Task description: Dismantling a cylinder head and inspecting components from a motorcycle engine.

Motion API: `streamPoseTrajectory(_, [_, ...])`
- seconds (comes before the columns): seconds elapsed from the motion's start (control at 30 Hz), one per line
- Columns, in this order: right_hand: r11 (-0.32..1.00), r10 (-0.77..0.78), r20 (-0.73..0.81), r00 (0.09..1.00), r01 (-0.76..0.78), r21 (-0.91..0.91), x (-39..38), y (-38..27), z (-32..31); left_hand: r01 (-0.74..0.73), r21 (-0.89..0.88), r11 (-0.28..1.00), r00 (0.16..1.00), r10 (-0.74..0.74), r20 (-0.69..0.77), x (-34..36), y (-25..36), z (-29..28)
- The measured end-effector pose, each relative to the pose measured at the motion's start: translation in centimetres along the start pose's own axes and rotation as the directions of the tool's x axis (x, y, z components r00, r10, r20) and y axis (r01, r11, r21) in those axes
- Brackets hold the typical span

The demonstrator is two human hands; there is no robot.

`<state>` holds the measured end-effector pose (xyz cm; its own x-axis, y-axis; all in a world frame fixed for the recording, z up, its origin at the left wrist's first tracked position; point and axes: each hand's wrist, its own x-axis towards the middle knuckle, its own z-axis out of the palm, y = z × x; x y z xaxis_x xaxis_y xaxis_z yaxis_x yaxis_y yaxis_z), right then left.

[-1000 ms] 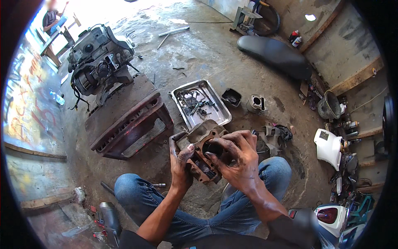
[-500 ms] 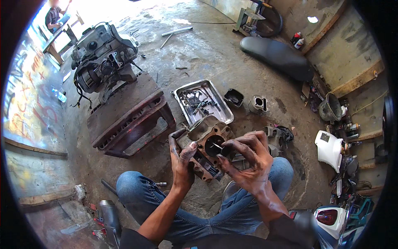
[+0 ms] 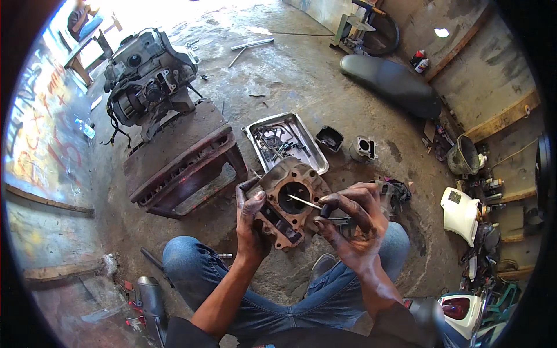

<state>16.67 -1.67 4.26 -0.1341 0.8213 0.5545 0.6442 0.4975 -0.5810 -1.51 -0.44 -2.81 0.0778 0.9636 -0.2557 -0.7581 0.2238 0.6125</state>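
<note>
My left hand (image 3: 250,225) grips the left side of an engine cylinder head (image 3: 308,184), its thumb along the near face. The greasy metal face, with a round dark recess and a long slot beside it, is tilted up toward me between my knees. My right hand (image 3: 358,223) pinches a thin pale rod (image 3: 306,201) by its dark end, between thumb and fingers. The rod's narrow tip points left, over the round recess. Whether that tip touches the metal, I cannot tell. Both hands are blackened with grease.
Beyond the cylinder head lies a metal tray (image 3: 318,161) of small parts. A black cup-shaped part (image 3: 329,139) and a cylinder block (image 3: 364,148) sit beside it. At left an engine (image 3: 145,75) rests on a dark red crate (image 3: 180,162). A motorcycle seat (image 3: 389,87) lies far right.
The rod has come partly out of the recess toward the right, and more of it shows. The cylinder head has turned to face me more fully, still in my left hand.
</note>
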Motion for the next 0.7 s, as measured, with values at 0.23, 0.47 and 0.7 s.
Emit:
streamPoseTrajectory(0.23, [0.999, 0.047, 0.016, 0.999, -0.047, -0.028, -0.1, 0.4, 0.5, 0.035, -0.003, 0.999, 0.998, -0.034, 0.054, -0.2, -0.5, -0.2])
streamPoseTrajectory(0.47, [0.997, 0.061, 0.022, 0.998, -0.059, -0.057, -0.1, 0.5, 0.6, 0.032, -0.029, 0.999, 0.999, -0.031, 0.043, -0.3, -0.2, -0.1])
streamPoseTrajectory(0.7, [0.994, 0.108, 0.061, 0.992, -0.109, 0.011, -0.2, 0.1, 0.8, -0.056, 0.098, 0.994, 0.998, 0.055, 0.01, -0.3, -1.1, -1.4])
